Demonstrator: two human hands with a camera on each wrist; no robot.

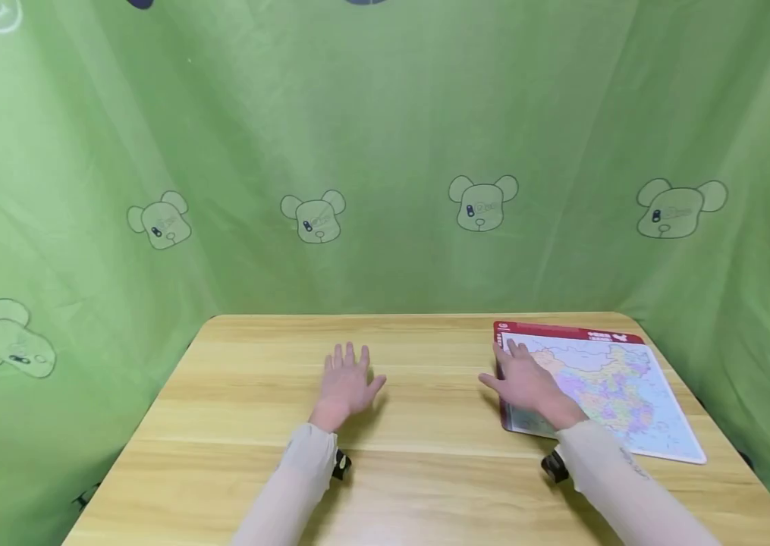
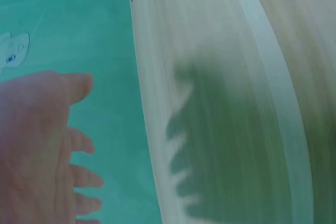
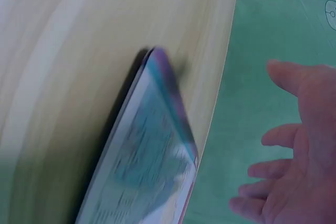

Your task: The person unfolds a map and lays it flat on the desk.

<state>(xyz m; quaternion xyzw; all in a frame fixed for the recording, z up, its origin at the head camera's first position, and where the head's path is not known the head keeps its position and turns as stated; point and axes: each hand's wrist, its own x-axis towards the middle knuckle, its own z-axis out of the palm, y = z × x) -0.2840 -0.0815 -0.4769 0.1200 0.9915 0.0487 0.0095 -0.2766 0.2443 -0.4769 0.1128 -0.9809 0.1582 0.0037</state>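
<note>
My left hand [image 1: 346, 385] hovers over the left-middle part of the wooden table [image 1: 241, 425], fingers spread, palm down, holding nothing. In the left wrist view its shadow falls on the wood, apart from the hand. Over the left edge of a map board [image 1: 658, 413] is my right hand [image 1: 528, 383], its fingers spread and nothing in its grasp. The board is a flat rectangle with a red top border and a coloured map of China, lying at the table's right side. My right hand and forearm hide part of its left side. The right wrist view shows the board's corner [image 3: 157, 72] below the hand.
A green curtain [image 1: 385, 152] printed with bear heads hangs behind the table and along both sides. The table's far edge [image 1: 357, 315] runs close to the curtain. Each wrist carries a small black device [image 1: 341, 464] under a pale sleeve [image 1: 289, 485].
</note>
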